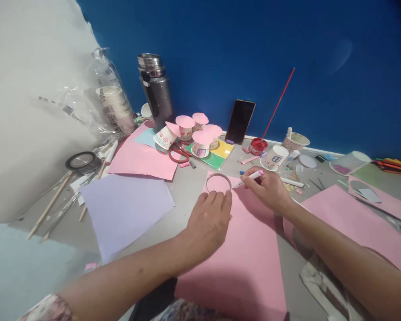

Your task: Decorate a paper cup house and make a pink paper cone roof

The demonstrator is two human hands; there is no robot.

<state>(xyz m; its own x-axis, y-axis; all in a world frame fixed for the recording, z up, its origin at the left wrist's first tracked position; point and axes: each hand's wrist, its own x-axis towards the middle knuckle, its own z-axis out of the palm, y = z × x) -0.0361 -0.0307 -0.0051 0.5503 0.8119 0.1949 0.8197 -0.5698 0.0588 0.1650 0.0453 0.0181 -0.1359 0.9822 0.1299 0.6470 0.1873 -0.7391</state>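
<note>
A sheet of pink paper (pixel 250 249) lies in front of me, and a thin brownish ring (pixel 219 175) rests flat near its far end. The fingers of my left hand (pixel 211 223) are bent together over the ring's near edge, pressing it to the paper. Held in my right hand (pixel 269 189) is a white marker (pixel 253 175) with a pink end, slanting down so that its tip is close to the ring's right side. The ring's near edge is partly hidden under my left fingers.
Several decorated paper cups (pixel 200 145) with pink cone tops stand beyond the ring, beside red-handled scissors (pixel 178 156). A steel flask (pixel 156 91) and a phone (pixel 240 120) stand by the blue wall. Purple paper (pixel 127 209) lies left; more pink paper (pixel 350 223) lies right.
</note>
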